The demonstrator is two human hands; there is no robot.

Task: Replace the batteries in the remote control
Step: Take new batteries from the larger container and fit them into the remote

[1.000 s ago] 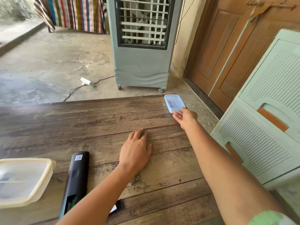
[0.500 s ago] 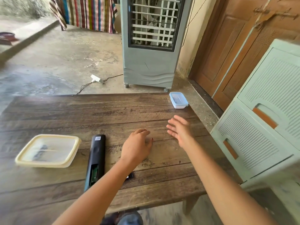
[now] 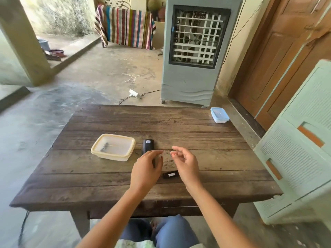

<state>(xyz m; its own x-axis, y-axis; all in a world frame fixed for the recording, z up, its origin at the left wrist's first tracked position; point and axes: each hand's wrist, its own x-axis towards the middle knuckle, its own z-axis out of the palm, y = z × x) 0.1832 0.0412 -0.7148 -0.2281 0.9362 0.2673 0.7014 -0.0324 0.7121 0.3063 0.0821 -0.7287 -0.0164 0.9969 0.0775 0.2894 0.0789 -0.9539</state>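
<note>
Holding dark items (image 3: 104, 147) (blurred): cream tub (image 3: 111, 157).

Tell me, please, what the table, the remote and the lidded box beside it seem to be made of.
Table: weathered wood, matte; plank seams and grain show. Remote: probably hard plastic, black, slight sheen. Box: likely plastic, translucent body, cream rim; contents show through.

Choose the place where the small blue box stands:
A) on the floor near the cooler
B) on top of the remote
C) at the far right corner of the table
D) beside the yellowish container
C: the small blue box sits at the far right corner of the table, well apart from the remote in the middle.
</note>
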